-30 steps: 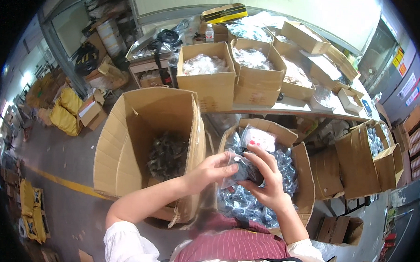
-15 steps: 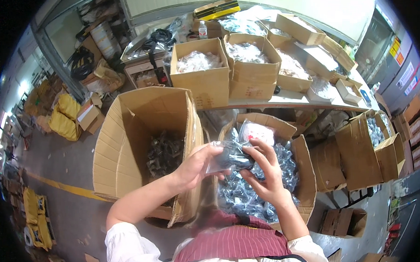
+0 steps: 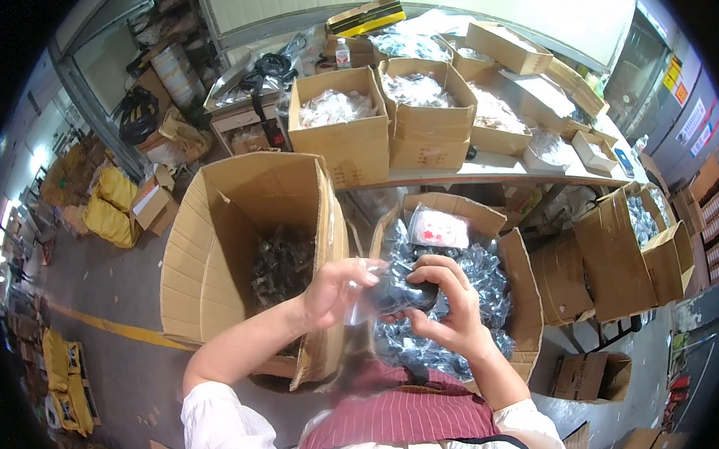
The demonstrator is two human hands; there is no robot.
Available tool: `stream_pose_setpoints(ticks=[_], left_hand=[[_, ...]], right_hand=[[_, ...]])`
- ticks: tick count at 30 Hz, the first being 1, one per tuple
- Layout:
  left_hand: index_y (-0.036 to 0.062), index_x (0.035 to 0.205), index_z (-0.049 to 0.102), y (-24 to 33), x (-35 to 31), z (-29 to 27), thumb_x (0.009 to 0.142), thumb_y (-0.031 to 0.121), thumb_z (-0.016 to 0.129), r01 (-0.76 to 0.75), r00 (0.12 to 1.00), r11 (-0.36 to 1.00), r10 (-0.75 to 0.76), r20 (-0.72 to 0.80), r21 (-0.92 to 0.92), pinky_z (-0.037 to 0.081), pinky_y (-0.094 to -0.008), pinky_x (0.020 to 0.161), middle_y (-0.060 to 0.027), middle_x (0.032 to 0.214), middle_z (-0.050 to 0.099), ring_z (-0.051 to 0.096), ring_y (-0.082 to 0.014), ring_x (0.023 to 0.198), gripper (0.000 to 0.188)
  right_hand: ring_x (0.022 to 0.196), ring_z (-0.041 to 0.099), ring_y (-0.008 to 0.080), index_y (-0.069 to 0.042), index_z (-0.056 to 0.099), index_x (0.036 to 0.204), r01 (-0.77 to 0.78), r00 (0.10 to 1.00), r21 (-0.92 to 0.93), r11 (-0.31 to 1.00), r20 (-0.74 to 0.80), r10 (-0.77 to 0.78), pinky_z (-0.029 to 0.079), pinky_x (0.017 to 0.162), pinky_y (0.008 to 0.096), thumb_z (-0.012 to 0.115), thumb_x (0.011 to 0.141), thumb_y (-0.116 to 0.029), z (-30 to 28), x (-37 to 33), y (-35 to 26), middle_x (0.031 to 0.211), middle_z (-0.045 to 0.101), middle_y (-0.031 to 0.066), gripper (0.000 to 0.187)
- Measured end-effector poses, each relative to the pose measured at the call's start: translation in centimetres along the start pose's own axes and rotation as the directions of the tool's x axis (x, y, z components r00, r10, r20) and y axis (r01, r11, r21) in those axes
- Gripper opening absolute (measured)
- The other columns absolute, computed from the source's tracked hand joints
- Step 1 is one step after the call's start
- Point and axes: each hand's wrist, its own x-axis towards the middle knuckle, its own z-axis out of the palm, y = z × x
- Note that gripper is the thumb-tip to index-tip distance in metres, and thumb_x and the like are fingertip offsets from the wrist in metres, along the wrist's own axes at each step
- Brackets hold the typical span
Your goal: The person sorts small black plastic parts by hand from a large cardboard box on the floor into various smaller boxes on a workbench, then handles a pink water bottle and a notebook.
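Observation:
Between my hands is a clear plastic bag with a dark item inside [image 3: 394,293]; what the item is I cannot make out. My left hand [image 3: 334,292] pinches the bag's left end. My right hand [image 3: 451,305] grips the dark item's right side through the bag, fingers curled over its top and thumb underneath. Below the hands stands an open carton [image 3: 526,300] full of similar bagged dark items [image 3: 418,343]. On that pile, beyond my hands, lies a clear bag with white and red contents [image 3: 439,228].
A tall carton [image 3: 201,258] to the left holds more dark bagged items [image 3: 282,261] at its bottom. The table [image 3: 506,176] ahead carries several cartons of clear bags, a water bottle [image 3: 343,54] and a phone [image 3: 624,162]. More cartons [image 3: 614,264] stand at right.
Both hands have shifted slightly lower with the bag. My right fingers have curled in from spread to gripping the item. The white-and-red bag now shows more fully.

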Motion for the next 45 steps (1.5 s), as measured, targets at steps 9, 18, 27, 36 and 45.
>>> stream_pose_setpoints(ticks=[9,18,27,36,45], left_hand=[[-0.001,0.138,0.048,0.7,-0.8,2.6,0.095,0.037,0.062,-0.01,0.996,0.987,-0.004,0.09,0.158,0.055,-0.0443,0.096,-0.0153,0.124,0.063,0.064,-0.0266,0.115,0.059],[-0.0003,0.134,0.052,-0.7,0.4,2.4,0.092,0.026,0.074,-0.184,0.976,0.863,0.217,-0.015,0.47,0.061,-0.0341,0.083,-0.0092,0.121,0.064,0.064,-0.0196,0.113,0.054],[0.0001,0.127,0.056,-0.3,0.1,1.7,0.091,0.019,0.072,-0.223,0.947,0.8,0.312,-0.07,0.558,0.061,-0.0345,0.082,-0.0099,0.117,0.064,0.064,-0.0174,0.105,0.044],[-0.0027,0.115,0.063,-0.9,0.1,0.7,0.091,0.015,0.07,-0.234,0.955,0.855,0.292,-0.057,0.463,0.059,-0.0322,0.086,-0.0085,0.108,0.068,0.068,-0.017,0.097,0.03],[-0.0061,0.112,0.066,-0.9,0.0,0.9,0.095,0.015,0.065,-0.2,0.955,0.921,0.26,-0.143,0.334,0.059,-0.0347,0.091,-0.0125,0.105,0.07,0.07,-0.0204,0.099,0.027]], right_hand=[[0.083,0.059,0.0182,-0.001,0.058,0.101,-0.142,0.988,0.026,0.99,-0.053,0.143,0.05,0.071,0.0303,0.078,0.072,-0.013,0.2,0.1,0.7,0.095,0.058,0.0091,0.038],[0.094,0.064,0.0169,0.001,0.063,0.119,-0.314,0.946,0.193,0.929,-0.017,0.324,0.055,0.076,0.0305,0.078,0.084,-0.015,1.1,-0.8,2.2,0.114,0.059,0.0108,0.041],[0.094,0.065,0.0186,0.001,0.063,0.119,-0.144,0.986,-0.073,0.987,-0.095,0.137,0.053,0.076,0.029,0.083,0.074,-0.009,1.8,-0.7,0.4,0.114,0.06,0.0112,0.05],[0.091,0.068,0.0325,0.001,0.058,0.12,-0.128,0.992,-0.258,0.958,-0.018,0.128,0.056,0.074,0.0374,0.082,0.078,-0.018,2.1,0.1,-1.0,0.115,0.06,0.0181,0.053],[0.093,0.067,0.0346,0.0,0.06,0.117,-0.181,0.982,-0.218,0.959,-0.094,0.164,0.052,0.082,0.0389,0.076,0.089,-0.026,2.7,0.7,-0.6,0.102,0.066,0.0191,0.042]])
